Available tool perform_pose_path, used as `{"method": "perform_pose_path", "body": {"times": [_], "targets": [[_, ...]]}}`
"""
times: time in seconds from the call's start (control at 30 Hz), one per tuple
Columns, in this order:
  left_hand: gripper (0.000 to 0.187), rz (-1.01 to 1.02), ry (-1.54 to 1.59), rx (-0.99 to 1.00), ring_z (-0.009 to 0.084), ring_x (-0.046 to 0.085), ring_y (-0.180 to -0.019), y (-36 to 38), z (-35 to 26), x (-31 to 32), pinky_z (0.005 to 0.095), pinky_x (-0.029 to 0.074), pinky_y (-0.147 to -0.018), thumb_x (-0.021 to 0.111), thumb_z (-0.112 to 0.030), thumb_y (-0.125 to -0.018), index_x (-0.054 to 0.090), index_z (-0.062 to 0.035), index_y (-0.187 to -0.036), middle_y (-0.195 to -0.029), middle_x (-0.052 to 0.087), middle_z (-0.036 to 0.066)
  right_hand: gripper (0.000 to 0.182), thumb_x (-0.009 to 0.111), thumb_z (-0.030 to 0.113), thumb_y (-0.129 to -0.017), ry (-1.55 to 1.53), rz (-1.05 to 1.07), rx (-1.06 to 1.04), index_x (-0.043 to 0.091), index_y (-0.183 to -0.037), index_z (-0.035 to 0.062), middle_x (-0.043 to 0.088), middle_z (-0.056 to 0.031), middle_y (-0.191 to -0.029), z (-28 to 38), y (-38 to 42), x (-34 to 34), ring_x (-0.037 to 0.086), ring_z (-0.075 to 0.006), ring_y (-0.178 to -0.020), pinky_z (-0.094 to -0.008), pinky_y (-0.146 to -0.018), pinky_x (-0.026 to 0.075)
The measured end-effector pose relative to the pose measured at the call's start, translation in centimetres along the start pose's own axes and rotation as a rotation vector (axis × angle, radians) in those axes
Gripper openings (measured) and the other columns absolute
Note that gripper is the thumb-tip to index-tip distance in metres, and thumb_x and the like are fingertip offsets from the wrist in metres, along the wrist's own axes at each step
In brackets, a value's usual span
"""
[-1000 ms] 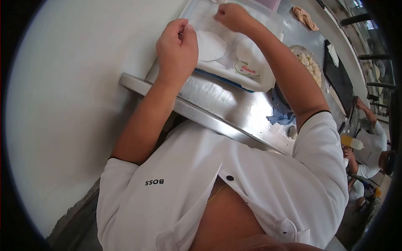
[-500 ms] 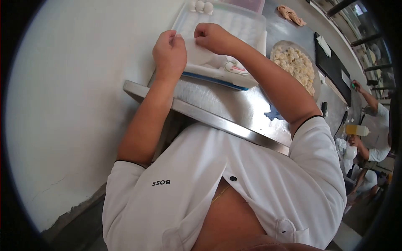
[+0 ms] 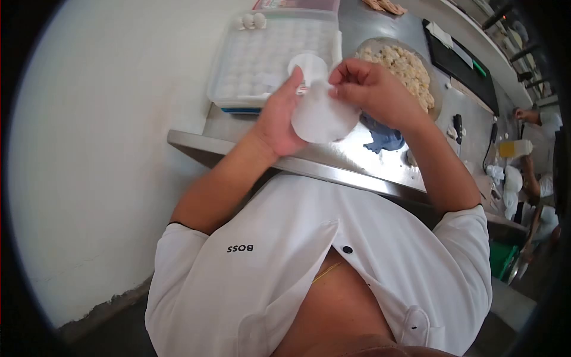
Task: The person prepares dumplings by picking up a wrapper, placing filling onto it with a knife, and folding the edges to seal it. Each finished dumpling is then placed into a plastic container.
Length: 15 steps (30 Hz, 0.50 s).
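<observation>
A thin round white sheet (image 3: 324, 119) hangs at a slant between the hands. The thumb and fingertips of my right hand (image 3: 370, 89) pinch its upper edge. My left hand (image 3: 279, 119) lies behind its left side with the thumb stretched up; the sheet hides the other fingers. Just beyond is another white disc (image 3: 307, 64) at the front right of a plastic tray (image 3: 215, 74). Rows of pale rounded shapes show in the tray, and several small white lumps (image 3: 252, 22) sit at its back left corner. Right of the tray stands a bowl of chunky pale mixture (image 3: 410, 71).
A crumpled blue cloth (image 3: 383, 137) lies on the steel table (image 3: 238, 128). Farther right are a black board (image 3: 470, 77), a black-handled tool (image 3: 457, 128), a yellow bottle (image 3: 514, 149) and a co-worker's hand (image 3: 524, 115). A wall stands at the left.
Both hands have come back from over the tray, toward the table's front edge and rightward. The round sheet now shows clearly between them. The view has shifted, showing more of the table's right side.
</observation>
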<state>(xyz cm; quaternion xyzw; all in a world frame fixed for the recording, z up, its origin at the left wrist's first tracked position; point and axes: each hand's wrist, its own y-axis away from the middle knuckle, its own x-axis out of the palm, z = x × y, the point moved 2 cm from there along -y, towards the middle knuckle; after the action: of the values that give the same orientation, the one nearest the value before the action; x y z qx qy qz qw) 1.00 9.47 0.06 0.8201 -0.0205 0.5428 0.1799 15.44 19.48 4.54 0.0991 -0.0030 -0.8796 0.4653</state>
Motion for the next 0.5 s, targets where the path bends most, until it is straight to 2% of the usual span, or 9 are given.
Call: {"method": "perform_pose_path", "body": {"times": [0.1, 0.17, 0.2, 0.23, 0.3, 0.37, 0.43, 0.47, 0.5], "targets": [[0.061, 0.148, -0.039, -0.18, 0.0353, 0.063, -0.109, -1.0, 3.1, 0.1, 0.0452, 0.054, -0.088, 0.054, -0.047, -0.096, 0.049, 0.0044, -0.129, -0.123, 0.06, 0.018, 0.025, 0.07, 0.019, -0.085, 0.154, -0.079, 0.099, 0.063, -0.101, 0.001, 0.064, -0.0029, -0.082, -2.6, 3.1, -1.9, 0.058, -0.01, -0.074, -0.0273, -0.059, 0.047], [0.059, 0.038, -0.464, -0.083, 0.0345, 0.063, -0.109, -1.8, 4.9, -0.7, 0.0467, 0.054, -0.088, 0.058, -0.044, -0.095, 0.05, 0.0058, -0.127, -0.122, 0.061, 0.018, 0.03, 0.073, 0.024, -0.084, 0.211, -0.037, 0.196, 0.064, -0.101, 0.0017, 0.065, -0.0026, -0.083, -3.5, 5.2, -3.6, 0.059, -0.0104, -0.074, -0.0275, -0.061, 0.048], [0.05, -0.066, -0.475, -0.078, 0.0253, 0.066, -0.095, -1.5, 5.4, 0.2, 0.0388, 0.054, -0.08, 0.058, -0.04, -0.096, 0.057, 0.0032, -0.121, -0.108, 0.065, 0.012, 0.028, 0.074, 0.024, -0.086, 0.212, -0.056, 0.179, 0.062, -0.102, 0.0046, 0.061, 0.0039, -0.085, -4.5, 6.1, -4.9, 0.054, -0.0037, -0.073, -0.0218, -0.059, 0.043], [0.05, -0.051, -0.474, -0.113, 0.0253, 0.066, -0.095, -1.3, 5.3, 1.5, 0.0388, 0.054, -0.08, 0.058, -0.04, -0.096, 0.057, 0.0032, -0.121, -0.108, 0.065, 0.012, 0.032, 0.075, 0.026, -0.085, 0.338, -0.133, 0.222, 0.061, -0.102, 0.0024, 0.062, -0.0012, -0.081, -4.8, 7.0, -6.3, 0.055, -0.0086, -0.071, -0.0259, -0.06, 0.045], [0.04, -0.364, -1.3, -0.3, 0.0141, 0.06, -0.079, -0.8, 4.0, 3.4, 0.0302, 0.05, -0.071, 0.056, -0.037, -0.098, 0.063, -0.0006, -0.113, -0.092, 0.064, 0.005, 0.033, 0.074, 0.025, -0.084, 0.845, -0.243, 0.218, 0.061, -0.101, 0.0005, 0.065, -0.0118, -0.083, -7.7, 8.3, -9.6, 0.063, -0.0215, -0.074, -0.0342, -0.065, 0.049], [0.038, -0.318, -1.39, -0.309, 0.0089, 0.052, -0.071, -0.9, 4.4, 4.0, 0.0249, 0.045, -0.065, 0.053, -0.035, -0.1, 0.065, -0.0015, -0.113, -0.083, 0.059, -0.001, 0.033, 0.073, 0.025, -0.084, 0.956, -0.25, 0.379, 0.06, -0.102, 0.0002, 0.066, -0.0169, -0.085, -8.0, 10.3, -10.1, 0.064, -0.0285, -0.079, -0.0383, -0.068, 0.05], [0.042, 0.032, -1.657, 0.039, 0.0115, 0.057, -0.075, -1.7, 5.4, 2.9, 0.0276, 0.048, -0.07, 0.052, -0.036, -0.101, 0.063, 0.0006, -0.119, -0.087, 0.064, 0.001, 0.033, 0.072, 0.024, -0.083, 1.065, -0.238, 0.527, 0.06, -0.103, -0.0001, 0.066, -0.0221, -0.088, -8.9, 11.5, -10.3, 0.066, -0.0355, -0.083, -0.0423, -0.072, 0.051], [0.042, 0.038, -1.655, 0.031, 0.0115, 0.057, -0.075, -2.5, 5.8, 1.8, 0.0276, 0.048, -0.07, 0.052, -0.036, -0.101, 0.063, 0.0006, -0.119, -0.087, 0.064, 0.001, 0.033, 0.071, 0.023, -0.084, 1.013, -0.218, 0.515, 0.059, -0.105, 0.0004, 0.067, -0.0229, -0.09, -9.8, 11.7, -10.1, 0.066, -0.0376, -0.086, -0.0436, -0.073, 0.051], [0.043, 0.11, -1.924, 0.319, 0.014, 0.06, -0.079, -3.3, 6.0, 1.7, 0.029, 0.048, -0.074, 0.051, -0.036, -0.101, 0.062, 0.0008, -0.121, -0.092, 0.066, 0.003, 0.032, 0.07, 0.022, -0.085, 0.961, -0.197, 0.501, 0.059, -0.107, 0.0009, 0.067, -0.0237, -0.091, -10.3, 11.8, -9.9, 0.066, -0.0397, -0.088, -0.0449, -0.074, 0.051]]}}
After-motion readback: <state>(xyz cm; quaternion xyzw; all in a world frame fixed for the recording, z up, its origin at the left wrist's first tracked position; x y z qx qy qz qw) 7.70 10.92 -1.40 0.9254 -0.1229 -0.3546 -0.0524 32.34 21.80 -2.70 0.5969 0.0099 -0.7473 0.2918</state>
